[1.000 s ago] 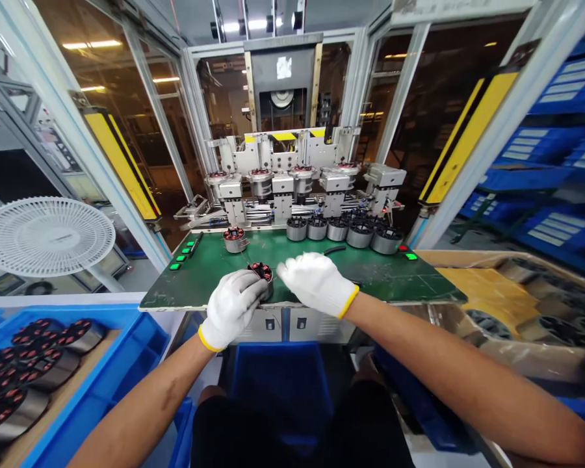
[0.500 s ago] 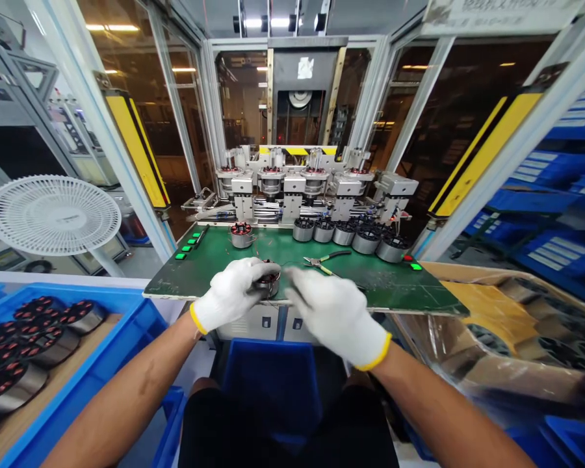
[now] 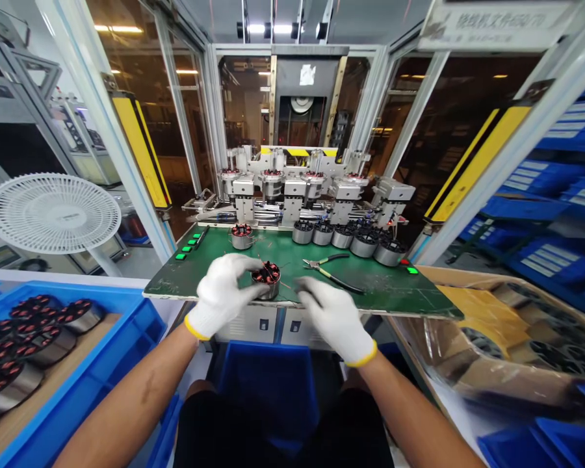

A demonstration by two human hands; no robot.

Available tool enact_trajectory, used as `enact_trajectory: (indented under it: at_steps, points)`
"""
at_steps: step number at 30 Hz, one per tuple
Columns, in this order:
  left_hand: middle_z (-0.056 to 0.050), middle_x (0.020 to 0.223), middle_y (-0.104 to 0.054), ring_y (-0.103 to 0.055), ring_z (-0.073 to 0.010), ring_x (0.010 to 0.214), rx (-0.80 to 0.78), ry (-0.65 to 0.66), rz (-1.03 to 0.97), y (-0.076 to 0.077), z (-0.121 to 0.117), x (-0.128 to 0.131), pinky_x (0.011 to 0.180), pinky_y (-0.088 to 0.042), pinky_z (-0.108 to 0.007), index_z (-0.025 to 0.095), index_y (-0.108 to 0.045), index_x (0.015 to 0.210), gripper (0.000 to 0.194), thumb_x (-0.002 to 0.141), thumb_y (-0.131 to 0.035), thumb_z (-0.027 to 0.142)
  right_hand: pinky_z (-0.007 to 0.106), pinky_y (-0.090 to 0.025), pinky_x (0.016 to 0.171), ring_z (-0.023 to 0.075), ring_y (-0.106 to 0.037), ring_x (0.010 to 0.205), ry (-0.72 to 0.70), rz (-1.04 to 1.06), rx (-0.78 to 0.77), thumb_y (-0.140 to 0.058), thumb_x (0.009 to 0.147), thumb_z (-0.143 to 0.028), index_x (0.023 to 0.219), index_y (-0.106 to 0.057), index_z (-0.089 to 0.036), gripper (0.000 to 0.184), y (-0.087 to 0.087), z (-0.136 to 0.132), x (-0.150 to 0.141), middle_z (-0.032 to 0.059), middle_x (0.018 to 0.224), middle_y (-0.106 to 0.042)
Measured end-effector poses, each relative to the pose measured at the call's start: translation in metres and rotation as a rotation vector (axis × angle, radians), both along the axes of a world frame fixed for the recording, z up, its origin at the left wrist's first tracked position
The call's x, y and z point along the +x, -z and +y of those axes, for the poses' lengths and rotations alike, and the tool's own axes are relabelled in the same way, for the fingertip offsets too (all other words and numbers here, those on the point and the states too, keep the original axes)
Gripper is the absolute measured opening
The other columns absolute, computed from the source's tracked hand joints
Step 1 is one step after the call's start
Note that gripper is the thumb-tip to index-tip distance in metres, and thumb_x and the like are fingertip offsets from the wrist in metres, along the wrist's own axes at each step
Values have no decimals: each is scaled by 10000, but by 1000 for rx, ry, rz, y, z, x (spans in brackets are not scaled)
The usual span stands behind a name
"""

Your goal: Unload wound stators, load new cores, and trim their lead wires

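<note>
From my remote view, my left hand (image 3: 221, 296) curves against a red-wound motor stator (image 3: 266, 279) standing on the green tabletop (image 3: 394, 292), though I can't tell if it's gripping, while my right hand (image 3: 334, 318) sits open nearby, empty, short of the pliers (image 3: 329, 274).

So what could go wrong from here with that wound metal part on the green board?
The stator sits near the board's front edge, so the left hand might knock it off. Gloves could also snag its thin wire ends. The pliers lie near the right hand and might get bumped.
</note>
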State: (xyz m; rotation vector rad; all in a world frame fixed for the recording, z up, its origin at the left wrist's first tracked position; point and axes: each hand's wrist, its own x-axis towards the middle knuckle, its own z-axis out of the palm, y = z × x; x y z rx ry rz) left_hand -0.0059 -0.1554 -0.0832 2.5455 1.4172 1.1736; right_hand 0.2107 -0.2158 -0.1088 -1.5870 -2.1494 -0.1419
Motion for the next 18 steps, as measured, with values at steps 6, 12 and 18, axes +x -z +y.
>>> enact_trajectory:
  at_steps: [6,12,18]
  points:
    - [-71,1308,-546,-541,-297,1162,-305,211,119,5,33,1,950,-470,-414,240,-485,1295,828,533,-765,403,289,-489,676,172,-613,759,-358,-180,204,-324,952,-379,1378,-437,-276,453,24,-45,-53,70,1323,-538]
    - [-78,1190,-626,-583,-249,1105,-302,241,-53,18,33,17,991,-451,-333,166,-524,1227,582,663,-637,254,292,-489,654,182,-609,712,-81,-264,256,-310,917,-185,1435,-374,-143,523,33,13,-60,190,1368,-469]
    - [-41,1122,-668,-645,-238,979,-381,213,-48,15,42,21,884,-520,-324,241,-583,1165,693,518,-769,409,300,-509,604,193,-647,713,132,-142,466,-316,935,-201,1427,-376,-119,503,43,59,-34,154,1425,-405]
